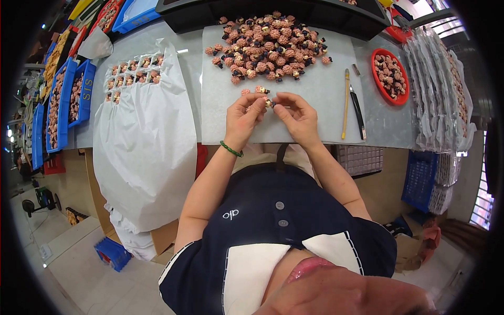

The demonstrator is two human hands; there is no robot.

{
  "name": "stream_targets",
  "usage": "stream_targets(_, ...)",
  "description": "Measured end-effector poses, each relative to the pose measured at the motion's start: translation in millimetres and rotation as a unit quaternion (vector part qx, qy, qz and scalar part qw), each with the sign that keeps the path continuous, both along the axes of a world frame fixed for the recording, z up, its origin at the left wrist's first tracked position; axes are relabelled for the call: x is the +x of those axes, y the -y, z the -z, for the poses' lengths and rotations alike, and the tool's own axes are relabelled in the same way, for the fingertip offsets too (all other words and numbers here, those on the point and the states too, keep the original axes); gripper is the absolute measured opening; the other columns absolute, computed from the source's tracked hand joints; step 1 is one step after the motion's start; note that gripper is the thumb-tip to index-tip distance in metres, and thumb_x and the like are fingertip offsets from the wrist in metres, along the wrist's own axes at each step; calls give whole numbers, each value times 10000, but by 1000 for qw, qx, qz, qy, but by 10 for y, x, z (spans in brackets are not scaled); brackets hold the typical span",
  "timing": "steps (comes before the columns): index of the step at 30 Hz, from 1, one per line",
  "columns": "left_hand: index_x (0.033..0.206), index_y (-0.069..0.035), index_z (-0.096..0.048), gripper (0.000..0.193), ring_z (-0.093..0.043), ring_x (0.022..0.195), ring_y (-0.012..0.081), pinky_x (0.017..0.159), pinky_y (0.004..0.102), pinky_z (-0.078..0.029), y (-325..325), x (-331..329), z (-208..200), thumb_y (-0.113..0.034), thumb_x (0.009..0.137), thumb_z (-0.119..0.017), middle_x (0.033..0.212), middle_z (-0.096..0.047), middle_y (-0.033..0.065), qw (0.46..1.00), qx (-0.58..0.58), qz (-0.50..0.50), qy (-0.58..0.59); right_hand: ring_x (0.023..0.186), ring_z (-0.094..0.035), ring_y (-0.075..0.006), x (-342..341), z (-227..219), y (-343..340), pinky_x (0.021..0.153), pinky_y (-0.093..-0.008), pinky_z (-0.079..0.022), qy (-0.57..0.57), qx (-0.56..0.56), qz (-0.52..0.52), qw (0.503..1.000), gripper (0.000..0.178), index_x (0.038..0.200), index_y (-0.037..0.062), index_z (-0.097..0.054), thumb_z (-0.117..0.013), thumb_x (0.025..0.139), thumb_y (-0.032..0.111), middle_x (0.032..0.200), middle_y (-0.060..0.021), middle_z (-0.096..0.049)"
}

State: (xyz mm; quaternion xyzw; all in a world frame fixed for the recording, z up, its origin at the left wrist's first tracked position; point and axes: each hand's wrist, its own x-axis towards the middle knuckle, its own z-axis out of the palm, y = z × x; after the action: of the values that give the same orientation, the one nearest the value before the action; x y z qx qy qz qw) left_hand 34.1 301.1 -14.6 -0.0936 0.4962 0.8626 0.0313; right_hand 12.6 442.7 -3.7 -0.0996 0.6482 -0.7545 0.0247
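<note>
Between my two hands, over the near part of a white work sheet [226, 123], is a small figurine [269, 103] with a pink, bumpy top and a dark part. My left hand [245, 116] pinches it from one side with thumb and finger. On the other side, the thumb and fingers of my right hand [297, 117] close on it too. Just beyond my fingertips lie a loose figurine [261, 90] and a small pink piece [245, 92]. A big heap of similar pink and dark figurines [273, 47] covers the far part of the sheet.
To the left, a tray [137, 71] of figurines in cells is partly covered by white film [142, 126]. A yellow stick [346, 105] and a black pen-like tool [357, 113] lie right. Beyond are a red bowl [376, 79] and stacked plastic trays [428, 89]. A black bin [194, 18] borders the back.
</note>
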Motion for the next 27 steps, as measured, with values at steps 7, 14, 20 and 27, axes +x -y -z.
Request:
stream_targets(7, 968, -16, -551, 167, -455, 621, 30, 523, 157, -352, -47, -5, -1, -104, 829, -577, 779, -545, -12, 999, -18, 15, -25, 878, -559, -135, -13, 104, -95, 781, -238, -462, 11, 4, -77, 997, 217, 1013, -46, -543, -575, 802, -6, 981, -102, -572)
stream_targets(14, 996, -8, -524, 203, -493, 782, 58, 675, 185, -409, -10, 24, 66, -16, 800, -574, 890, -538, 10, 997, -14, 43, -62, 934, -553, -166, -1, 90, -110, 808, -261, -468, 0, -8, -63, 998, 332, 1096, -37, -485, -572, 776, -59, 1011, -131, -568)
stream_targets(20, 1041, -3, -522, 252, -471, 868, 65, 766, 197, -396, -50, 29, 7, 1, 794, -570, 914, -516, 12, 996, -15, 31, -82, 944, -554, -176, 4, 74, -138, 822, -269, -469, 4, -14, -61, 998, 336, 1092, -40, -485, -573, 769, -71, 1009, -134, -565)
stream_targets(27, 1051, -9, -539, 217, -438, 658, 31, 567, 165, -348, -146, -4, 10, -86, 847, -538, 755, -509, -26, 995, -68, 56, -37, 843, -572, -165, -92, -127, -374, 736, -258, -479, -133, 151, -3, 980, 266, 997, -19, -559, -630, 740, -22, 964, -106, -576)
